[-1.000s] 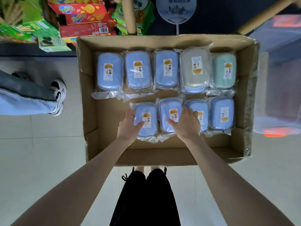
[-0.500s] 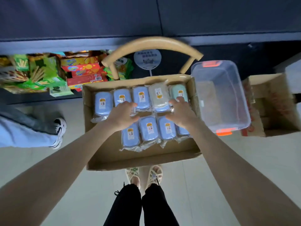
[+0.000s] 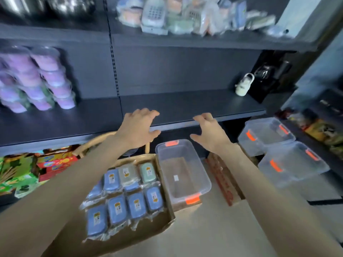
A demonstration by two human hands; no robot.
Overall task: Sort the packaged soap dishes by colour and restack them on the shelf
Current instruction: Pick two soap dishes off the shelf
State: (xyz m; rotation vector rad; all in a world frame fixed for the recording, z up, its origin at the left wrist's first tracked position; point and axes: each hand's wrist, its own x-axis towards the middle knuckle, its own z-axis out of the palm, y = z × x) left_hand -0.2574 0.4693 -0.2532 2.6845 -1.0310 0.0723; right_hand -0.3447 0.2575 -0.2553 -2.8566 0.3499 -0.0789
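Your left hand and right hand hover at the front edge of the dark shelf, fingers spread and loosely bent, holding nothing. The packaged soap dishes lie below in the cardboard box, just beside a clear bin.

Risk: a grey dish and a green dish sit among the blue ones, so lifting a whole row unchecked would mix colours. Your left forearm hides part of the back row, which may hold more odd colours. The glossy wrappers could let a tall stack slide.

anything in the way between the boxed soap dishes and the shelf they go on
Nothing visible does. The shelf past the left hand and right hand is bare; purple tubs sit far left, a white pot far right, soap dishes below.
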